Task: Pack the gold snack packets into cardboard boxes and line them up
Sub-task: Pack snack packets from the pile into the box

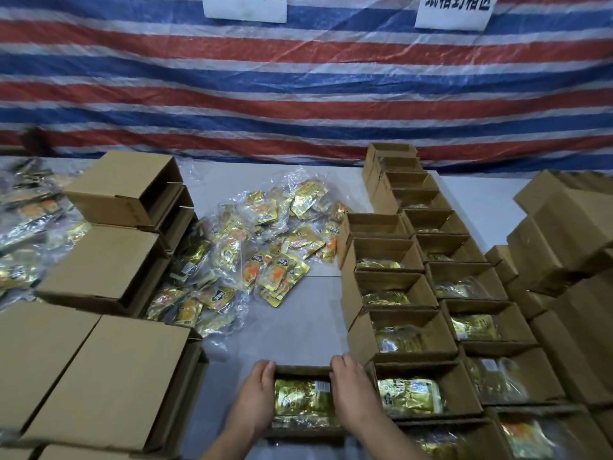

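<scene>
An open cardboard box [300, 371] sits at the near edge of the table with gold snack packets [300, 398] lying inside. My left hand [257, 398] grips its left wall, fingers curled over the far corner. My right hand [350, 390] grips its right wall the same way. The box stands just left of a filled box [428, 370] at the near end of two rows of open boxes [398, 322] that run away along the right. A loose pile of gold packets [262, 247] in clear wrap lies at the table's middle.
Empty cardboard boxes [109, 376] are stacked on their sides along the left. More closed boxes [564, 240] are stacked at the far right. Bagged packets [23, 234] lie at the far left. A striped red, white and blue tarp [298, 94] hangs behind the table.
</scene>
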Available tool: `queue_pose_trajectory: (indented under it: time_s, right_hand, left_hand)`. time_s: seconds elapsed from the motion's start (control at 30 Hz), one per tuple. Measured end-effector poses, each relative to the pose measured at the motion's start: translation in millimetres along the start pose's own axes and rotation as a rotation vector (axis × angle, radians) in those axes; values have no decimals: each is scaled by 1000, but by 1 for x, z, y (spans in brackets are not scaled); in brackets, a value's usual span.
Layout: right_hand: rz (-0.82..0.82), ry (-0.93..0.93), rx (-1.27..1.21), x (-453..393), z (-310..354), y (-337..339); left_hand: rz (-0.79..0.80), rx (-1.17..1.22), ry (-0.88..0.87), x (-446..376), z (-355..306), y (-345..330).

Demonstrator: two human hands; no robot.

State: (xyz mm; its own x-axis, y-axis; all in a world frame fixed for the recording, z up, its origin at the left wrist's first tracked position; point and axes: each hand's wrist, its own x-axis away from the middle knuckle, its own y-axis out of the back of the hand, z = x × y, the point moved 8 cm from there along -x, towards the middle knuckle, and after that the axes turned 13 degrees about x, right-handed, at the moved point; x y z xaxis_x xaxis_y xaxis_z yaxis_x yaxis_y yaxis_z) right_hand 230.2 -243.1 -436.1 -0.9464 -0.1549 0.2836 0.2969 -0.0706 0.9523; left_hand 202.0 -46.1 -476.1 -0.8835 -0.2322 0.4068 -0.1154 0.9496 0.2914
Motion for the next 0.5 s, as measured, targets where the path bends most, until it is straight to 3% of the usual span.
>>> queue_pose_trajectory:
  time_s: [0.27, 0.5]
  right_hand:
    - [84, -23, 66, 7, 5, 2]
    - [64, -44, -34, 40, 13, -6]
  left_hand:
    - [130, -17, -13, 9, 0, 7]
    - [74, -125, -24, 27, 8, 17]
